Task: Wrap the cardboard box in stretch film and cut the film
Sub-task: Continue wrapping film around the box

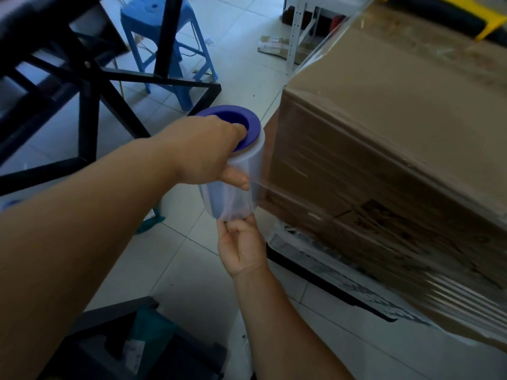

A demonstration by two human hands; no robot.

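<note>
- Cardboard box [384, 138]: large, at right on a low support over the tiled floor [241, 64]; side already covered in film layers.
- Roll of stretch film [236, 171]: upright just beside the box corner, a sheet [288, 198] running taut to the box, likely so the wrap stays tight.
- Left hand [203, 152]: fingers hooked into the purple end cap [233, 119], thumb on the roll.
- Right hand [241, 245]: fingers curled, pinching the roll's lower end to steady it.
- Blue stool [170, 42]: behind, well apart.

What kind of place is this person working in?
Probably a small stockroom or home packing area: pale tiled floor, white metal shelving rack, blue plastic stool, and a large film-wrapped brown cardboard box.
</note>
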